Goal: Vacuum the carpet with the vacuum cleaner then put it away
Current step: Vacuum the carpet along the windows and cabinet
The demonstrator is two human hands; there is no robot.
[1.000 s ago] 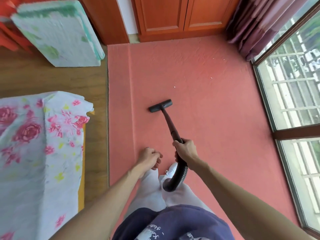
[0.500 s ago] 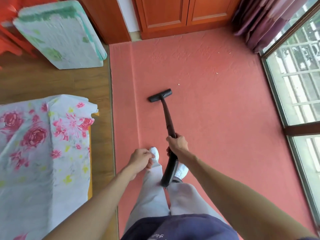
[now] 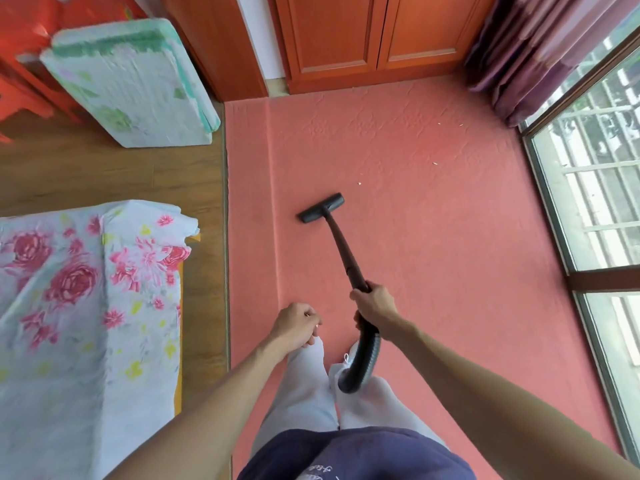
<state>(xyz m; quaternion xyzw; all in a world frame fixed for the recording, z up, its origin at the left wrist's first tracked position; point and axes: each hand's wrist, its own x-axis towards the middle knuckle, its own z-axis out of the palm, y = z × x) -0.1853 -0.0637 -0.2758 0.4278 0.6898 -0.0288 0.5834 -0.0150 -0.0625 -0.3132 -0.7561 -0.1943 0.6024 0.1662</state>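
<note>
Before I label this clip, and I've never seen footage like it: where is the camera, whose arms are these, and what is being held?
The camera sits on a person's head, looking down at their own arms and legs. Their right hand grips the dark vacuum wand, whose flat black floor nozzle rests on the salmon-pink carpet. The left hand is loosely curled and seems to hold nothing. A few pale crumbs lie ahead of the nozzle. A rose-patterned bedsheet is at left.
</note>
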